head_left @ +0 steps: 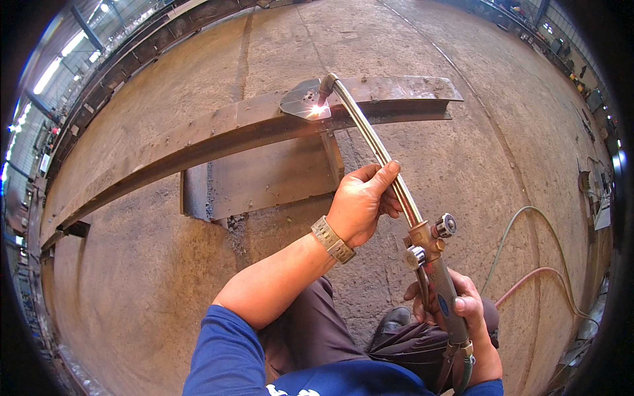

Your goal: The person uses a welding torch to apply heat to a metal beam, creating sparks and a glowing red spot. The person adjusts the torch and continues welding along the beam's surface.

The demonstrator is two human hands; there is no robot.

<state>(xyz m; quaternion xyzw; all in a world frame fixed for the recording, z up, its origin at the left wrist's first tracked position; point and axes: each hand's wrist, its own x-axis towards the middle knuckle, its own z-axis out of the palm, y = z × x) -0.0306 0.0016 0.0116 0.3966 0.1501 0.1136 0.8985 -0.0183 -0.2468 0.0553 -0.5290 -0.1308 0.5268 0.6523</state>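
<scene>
A cutting torch (370,132) runs from my lap up to the far side, its long metal tubes ending in a bent head. My left hand (363,201) grips the tubes partway along, thumb on top. Around the dark handle below the valve knobs, my right hand (462,300) is closed. The torch tip points down at a small metal plate (298,99) with several holes, and a bright glow with flame shows where they meet. That plate lies on top of a long steel beam (231,125). The glare hides the exact spot under the tip.
Under the beam stands a steel channel piece (271,175) on the concrete floor (145,277). Green and red hoses (535,270) trail across the floor at right. My shoe (395,320) is near the torch handle. Steel stock lines the far left edge.
</scene>
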